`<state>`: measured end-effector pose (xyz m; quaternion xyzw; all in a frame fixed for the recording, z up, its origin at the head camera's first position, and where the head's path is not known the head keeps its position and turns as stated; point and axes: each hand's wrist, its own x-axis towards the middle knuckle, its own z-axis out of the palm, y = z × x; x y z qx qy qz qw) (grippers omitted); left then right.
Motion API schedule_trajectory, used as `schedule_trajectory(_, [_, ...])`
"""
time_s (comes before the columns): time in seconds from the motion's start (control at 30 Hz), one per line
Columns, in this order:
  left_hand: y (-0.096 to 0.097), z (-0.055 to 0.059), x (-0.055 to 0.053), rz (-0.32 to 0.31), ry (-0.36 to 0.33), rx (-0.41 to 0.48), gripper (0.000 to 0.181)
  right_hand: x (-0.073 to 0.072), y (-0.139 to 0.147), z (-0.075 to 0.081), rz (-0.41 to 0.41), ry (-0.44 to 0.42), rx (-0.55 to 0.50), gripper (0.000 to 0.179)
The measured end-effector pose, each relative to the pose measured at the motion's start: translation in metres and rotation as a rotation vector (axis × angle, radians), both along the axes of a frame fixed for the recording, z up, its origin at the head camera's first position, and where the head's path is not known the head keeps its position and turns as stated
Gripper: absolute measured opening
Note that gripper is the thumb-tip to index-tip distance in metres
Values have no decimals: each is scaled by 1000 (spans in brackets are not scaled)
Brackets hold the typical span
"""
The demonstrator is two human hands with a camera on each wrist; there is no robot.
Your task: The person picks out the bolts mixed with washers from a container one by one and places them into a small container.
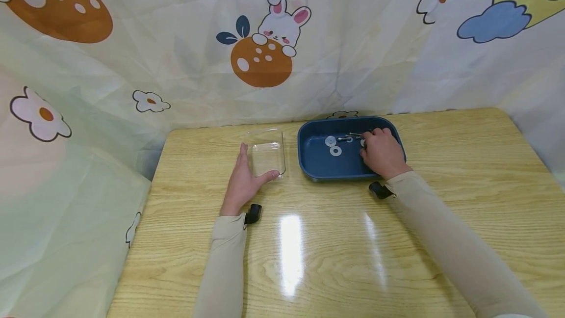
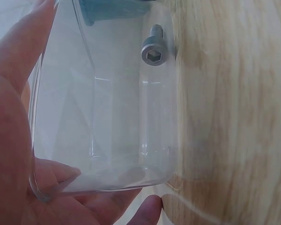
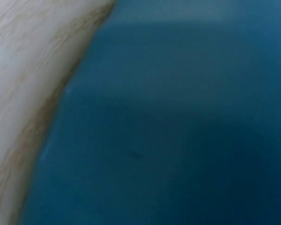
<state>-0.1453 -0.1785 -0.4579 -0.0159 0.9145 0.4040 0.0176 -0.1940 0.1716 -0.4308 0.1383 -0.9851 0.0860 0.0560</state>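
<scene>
A clear plastic box (image 1: 267, 158) stands on the table, its open top facing up. My left hand (image 1: 243, 183) holds its near left corner, thumb along the near side and fingers round the left side. Inside the box, a socket-head screw (image 2: 154, 47) lies on the bottom in the left wrist view. My right hand (image 1: 383, 152) reaches down into a blue tray (image 1: 322, 166), fingers bent toward its floor. Beside those fingers lie several screws (image 1: 350, 135) and flat washers (image 1: 335, 151). Its fingertips are partly hidden, so whether they pinch anything is unclear.
The wooden table (image 1: 326, 249) ends at the back against a patterned cloth curtain (image 1: 185, 53). The blue tray is just right of the plastic box, a narrow gap between them. The right wrist view is blurred, filled mostly by the tray's wall.
</scene>
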Motion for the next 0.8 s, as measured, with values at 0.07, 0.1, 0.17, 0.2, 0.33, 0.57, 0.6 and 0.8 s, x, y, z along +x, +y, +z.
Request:
schedule_trajectory(0.07, [0,0,0,0,1,-4,126,-1,0,0,-2,-11,2,34])
schedule_trajectory(0.1, [-1,0,0,-2,1,-4,126,-2,0,0,-5,-16,2,34])
schedule_trajectory(0.17, [-1,0,-1,-2,0,-3,127,-3,0,-1,-7,-24,1,34])
schedule_trajectory(0.2, [-1,0,-1,-2,-1,-3,127,-3,0,-2,-9,-27,0,34])
schedule_trajectory(0.33, [-1,1,-1,1,-1,-2,128,-3,1,-4,-14,-33,-9,32])
schedule_trajectory(0.57, [-2,1,-1,-5,-1,-5,128,-6,1,-7,-6,-25,9,26])
schedule_trajectory(0.6, [-2,1,-1,-4,-2,-4,127,-6,1,-8,-6,-22,13,25])
schedule_trajectory(0.8, [-1,-1,0,1,4,2,126,-8,0,-9,-21,-25,48,20])
